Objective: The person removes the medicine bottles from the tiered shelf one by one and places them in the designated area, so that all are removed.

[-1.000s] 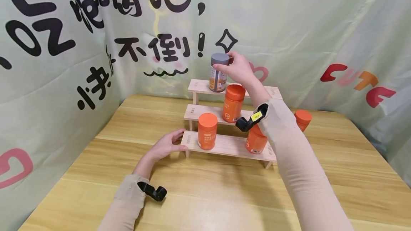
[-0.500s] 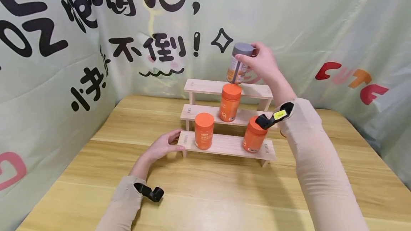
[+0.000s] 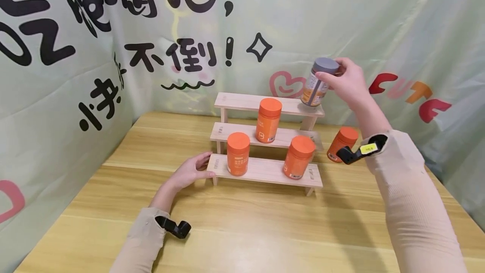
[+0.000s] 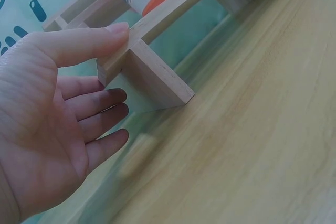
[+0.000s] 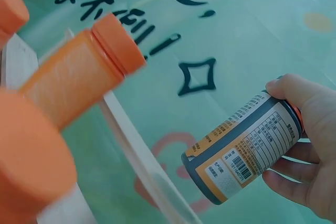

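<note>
The left hand point(image 3: 189, 173) lies flat on the desk point(image 3: 242, 226), its straight fingers touching the end of the wooden step shelf point(image 3: 265, 171). Orange bottles point(image 3: 238, 153) stand on the steps. Farther back, the right hand point(image 3: 350, 82) holds the tilted grey-capped bottle point(image 3: 317, 81) in the air, past the top step's right end.

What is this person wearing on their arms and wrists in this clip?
Both arms are covered by long, close-fitting beige knit sleeves reaching the wrists; the hands are bare. A small black camera mount is strapped at each wrist: the one by the left hand is plain black, while the one by the right hand carries a small yellow label with dark print too small to read. No rings or watch show.
</note>
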{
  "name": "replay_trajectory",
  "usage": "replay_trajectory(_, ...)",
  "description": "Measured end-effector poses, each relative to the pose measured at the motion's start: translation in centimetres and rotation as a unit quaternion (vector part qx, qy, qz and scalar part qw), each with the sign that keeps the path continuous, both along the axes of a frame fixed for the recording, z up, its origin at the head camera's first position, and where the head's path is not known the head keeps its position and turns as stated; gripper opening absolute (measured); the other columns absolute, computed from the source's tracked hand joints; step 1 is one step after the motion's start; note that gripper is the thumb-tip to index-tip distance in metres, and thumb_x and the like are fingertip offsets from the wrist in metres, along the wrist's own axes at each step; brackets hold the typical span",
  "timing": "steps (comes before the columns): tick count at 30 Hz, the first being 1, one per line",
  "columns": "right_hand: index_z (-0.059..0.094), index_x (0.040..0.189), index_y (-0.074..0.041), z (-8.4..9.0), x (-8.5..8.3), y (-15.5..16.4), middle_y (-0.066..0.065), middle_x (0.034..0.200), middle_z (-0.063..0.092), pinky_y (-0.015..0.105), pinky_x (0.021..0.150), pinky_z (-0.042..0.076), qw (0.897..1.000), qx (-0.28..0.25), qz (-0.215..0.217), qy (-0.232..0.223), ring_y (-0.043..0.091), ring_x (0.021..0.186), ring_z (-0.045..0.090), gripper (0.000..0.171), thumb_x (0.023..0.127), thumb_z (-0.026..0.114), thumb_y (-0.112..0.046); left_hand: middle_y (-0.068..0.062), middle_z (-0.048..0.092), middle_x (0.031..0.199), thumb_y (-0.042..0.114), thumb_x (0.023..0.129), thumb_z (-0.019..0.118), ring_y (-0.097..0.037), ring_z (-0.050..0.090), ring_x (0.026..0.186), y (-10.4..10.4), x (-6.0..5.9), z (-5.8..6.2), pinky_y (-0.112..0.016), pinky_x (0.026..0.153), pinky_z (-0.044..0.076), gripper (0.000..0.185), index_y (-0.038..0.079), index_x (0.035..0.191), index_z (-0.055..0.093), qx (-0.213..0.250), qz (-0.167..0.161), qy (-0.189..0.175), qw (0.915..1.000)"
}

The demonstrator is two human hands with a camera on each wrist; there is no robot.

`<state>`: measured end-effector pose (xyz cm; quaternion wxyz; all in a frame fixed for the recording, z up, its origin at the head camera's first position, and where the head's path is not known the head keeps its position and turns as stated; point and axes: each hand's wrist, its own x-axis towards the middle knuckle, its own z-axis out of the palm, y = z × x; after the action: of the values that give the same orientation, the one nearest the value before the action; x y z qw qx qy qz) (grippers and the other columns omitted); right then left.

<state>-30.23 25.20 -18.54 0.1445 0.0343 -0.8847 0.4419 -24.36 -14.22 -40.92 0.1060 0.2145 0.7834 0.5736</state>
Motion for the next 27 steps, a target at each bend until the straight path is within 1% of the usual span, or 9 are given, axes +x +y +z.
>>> replay_trajectory(4,0.037,0.136,-0.006,-0.8,0.9,2.8,0.013,0.126,0.045,0.018,0.076,0.047,1.0,-0.009,-0.014,-0.004,0.018,0.105,0.047,0.066,0.086,0.062,-0.041,-0.029,0.031,0.142,0.01,0.083,0.069,-0.041,0.032,0.13,-0.1,0.0,-0.1,-0.049,0.108,0.025,0.078,-0.011,0.141,0.021,0.0,0.001,-0.003,1.0)
replay_trajectory(9,0.037,0.136,-0.006,-1.6,1.9,6.0,0.011,0.12,0.047,0.009,0.066,0.046,0.999,-0.016,-0.041,0.0,0.015,0.096,0.048,0.066,0.086,0.062,-0.041,-0.029,0.031,0.142,0.01,0.083,0.069,-0.041,0.032,0.13,-0.1,0.0,-0.1,-0.049,0.108,0.025,0.078,-0.011,0.141,0.022,-0.001,0.003,-0.002,1.0)
replay_trajectory(14,0.034,0.141,-0.008,-2.5,2.8,8.7,0.014,0.127,0.04,0.008,0.069,0.045,0.997,-0.011,-0.075,-0.011,0.017,0.1,0.043,0.069,0.087,0.059,-0.044,-0.029,0.031,0.142,0.01,0.083,0.069,-0.041,0.031,0.13,-0.1,0.1,-0.1,-0.049,0.108,0.025,0.078,-0.012,0.141,0.022,0.006,0.001,0.0,1.0)
replay_trajectory(18,0.028,0.145,-0.008,-3.7,3.4,10.7,0.017,0.132,0.036,0.006,0.066,0.043,0.995,0.008,-0.1,-0.017,0.017,0.101,0.042,0.075,0.087,0.057,-0.047,-0.029,0.03,0.142,0.01,0.083,0.069,-0.041,0.031,0.13,-0.2,0.0,-0.1,-0.049,0.107,0.025,0.078,-0.012,0.141,0.022,0.012,0.0,-0.002,0.9999)
replay_trajectory(19,0.028,0.145,-0.007,-3.9,3.6,11.2,0.017,0.129,0.037,0.003,0.062,0.042,0.994,0.011,-0.105,-0.015,0.014,0.098,0.043,0.076,0.087,0.058,-0.046,-0.029,0.03,0.143,0.01,0.083,0.069,-0.041,0.031,0.13,-0.2,0.0,-0.1,-0.049,0.107,0.025,0.078,-0.012,0.141,0.022,0.012,0.001,-0.003,0.9999)
replay_trajectory(21,0.03,0.143,-0.005,-4.5,3.9,12.3,0.013,0.122,0.041,0.003,0.061,0.042,0.993,0.015,-0.113,-0.011,0.009,0.092,0.045,0.075,0.087,0.059,-0.044,-0.029,0.029,0.143,0.01,0.083,0.069,-0.041,0.031,0.13,-0.2,0.0,-0.1,-0.049,0.107,0.025,0.078,-0.012,0.141,0.022,0.013,-0.001,-0.003,0.9999)
replay_trajectory(23,0.033,0.14,-0.005,-5.1,4.2,13.3,0.005,0.113,0.045,0.003,0.06,0.042,0.993,0.014,-0.118,-0.009,0.003,0.085,0.046,0.071,0.086,0.06,-0.043,-0.029,0.029,0.143,0.01,0.083,0.069,-0.041,0.031,0.13,-0.1,-0.1,-0.2,-0.049,0.108,0.024,0.078,-0.012,0.141,0.021,0.014,-0.003,-0.003,0.9999)
replay_trajectory(25,0.034,0.136,-0.003,-5.8,4.5,14.2,-0.003,0.105,0.044,0.003,0.059,0.043,0.993,0.006,-0.122,-0.006,-0.001,0.08,0.045,0.068,0.086,0.061,-0.04,-0.03,0.029,0.143,0.01,0.083,0.069,-0.042,0.031,0.13,-0.1,-0.1,-0.2,-0.049,0.107,0.025,0.078,-0.013,0.141,0.021,0.012,-0.003,0.0,0.9999)
replay_trajectory(27,0.033,0.136,-0.001,-6.4,4.7,15.1,-0.004,0.104,0.043,0.003,0.059,0.042,0.992,0.01,-0.125,-0.013,-0.002,0.078,0.044,0.069,0.087,0.061,-0.041,-0.03,0.029,0.143,0.009,0.084,0.069,-0.042,0.031,0.13,-0.1,-0.1,-0.3,-0.049,0.107,0.025,0.078,-0.013,0.141,0.021,0.01,-0.005,0.001,0.9999)
